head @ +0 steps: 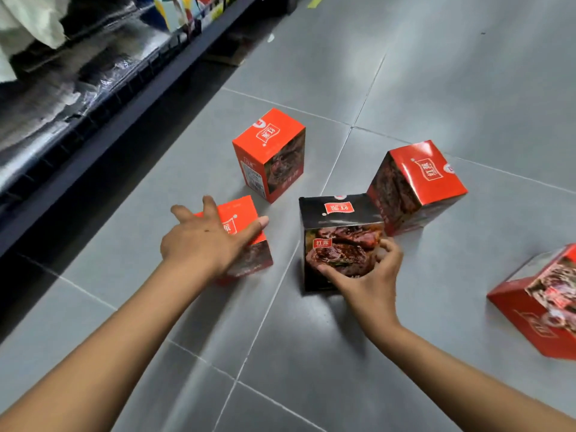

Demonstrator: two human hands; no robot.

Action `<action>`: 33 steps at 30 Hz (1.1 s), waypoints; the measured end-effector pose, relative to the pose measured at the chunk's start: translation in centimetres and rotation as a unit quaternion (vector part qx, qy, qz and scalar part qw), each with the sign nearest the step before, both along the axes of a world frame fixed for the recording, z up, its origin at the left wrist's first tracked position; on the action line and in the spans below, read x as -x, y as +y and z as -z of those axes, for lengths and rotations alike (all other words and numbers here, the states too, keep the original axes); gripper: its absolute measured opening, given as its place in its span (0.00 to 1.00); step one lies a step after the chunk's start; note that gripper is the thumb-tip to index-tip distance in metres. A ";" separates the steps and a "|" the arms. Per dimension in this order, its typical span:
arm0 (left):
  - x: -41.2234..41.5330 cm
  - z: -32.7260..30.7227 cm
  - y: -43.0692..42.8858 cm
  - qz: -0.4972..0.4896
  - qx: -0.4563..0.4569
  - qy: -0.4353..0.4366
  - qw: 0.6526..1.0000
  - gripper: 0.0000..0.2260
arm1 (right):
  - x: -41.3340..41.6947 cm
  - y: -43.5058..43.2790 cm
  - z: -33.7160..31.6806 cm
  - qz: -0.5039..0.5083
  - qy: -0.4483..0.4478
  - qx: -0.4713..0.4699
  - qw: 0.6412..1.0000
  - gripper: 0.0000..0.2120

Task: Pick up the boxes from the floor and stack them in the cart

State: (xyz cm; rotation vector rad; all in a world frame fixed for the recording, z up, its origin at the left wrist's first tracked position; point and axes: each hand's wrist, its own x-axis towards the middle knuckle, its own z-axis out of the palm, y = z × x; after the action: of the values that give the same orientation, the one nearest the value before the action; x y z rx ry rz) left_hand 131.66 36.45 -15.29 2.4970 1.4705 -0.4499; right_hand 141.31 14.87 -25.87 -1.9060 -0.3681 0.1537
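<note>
Mostly grey tiled floor (436, 73), crossed by pale joints. Along the far left, a dark shelf (103, 126), cut off by the top and left edges. Goods on it blurred, wrapped in glinting film, too smeared to name.

At the near right, a cropped red box (530, 310). Lies tipped on the floor, sliced by the frame, with only its left part in view and its print blurred.

Farther in, right of centre, a tilted red box (417, 182). Leans with the logo face turned up and to the right, low edge on the floor, just beside the black box (336, 213). Touching or not, cannot tell.

In the centre, the black box itself. Stands on the floor, meat picture on the near face, red logo on top, near right corner hidden behind the right grip (371, 272).

Beyond it to the left, an upright red box (268, 151). Stands apart from the others, side label too small to read.

At the near left, a covered red box (241, 213). Sits on the floor, largely hidden under the left grip (202, 241), with only part of the top and a dark side face in sight.

Left grip released, fingers spread over the top of the covered red box, thumb stretched toward its right edge. Pressing or hovering, cannot tell.

Right grip grasping the black box at its near right corner, thumb on the picture face, fingers (389, 247) curled round the right side.
</note>
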 end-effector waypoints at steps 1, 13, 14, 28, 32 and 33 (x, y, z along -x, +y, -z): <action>0.5 0.2 -0.5 0.015 0.002 0.006 1.000 0.55 | 0.5 -0.5 0.6 -0.004 0.007 -0.003 1.000 0.44; 1.8 1.7 2.0 0.326 -0.025 -0.073 0.942 0.44 | -2.8 -2.3 0.3 -0.285 -0.185 -0.005 0.941 0.43; 1.6 1.5 2.0 0.322 -0.016 -0.073 0.944 0.42 | -2.9 -2.1 0.4 -0.284 -0.183 -0.006 0.941 0.41; 4.4 -5.1 -0.2 0.125 0.000 -0.093 0.988 0.41 | 1.4 1.7 -4.7 -0.026 0.038 0.048 0.998 0.40; 7.0 -13.8 -0.9 0.091 0.031 -0.082 0.992 0.41 | 3.1 2.1 -11.5 0.001 0.138 0.132 0.982 0.39; 7.7 -16.5 -1.1 0.089 0.031 -0.073 0.993 0.41 | 3.4 2.1 -14.0 -0.011 0.151 0.153 0.976 0.39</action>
State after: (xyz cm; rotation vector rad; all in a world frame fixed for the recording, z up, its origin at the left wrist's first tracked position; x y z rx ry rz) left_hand 123.97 35.32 1.26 2.5622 1.1677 -0.3281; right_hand 137.91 17.02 -11.88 -2.1403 -0.1651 0.5361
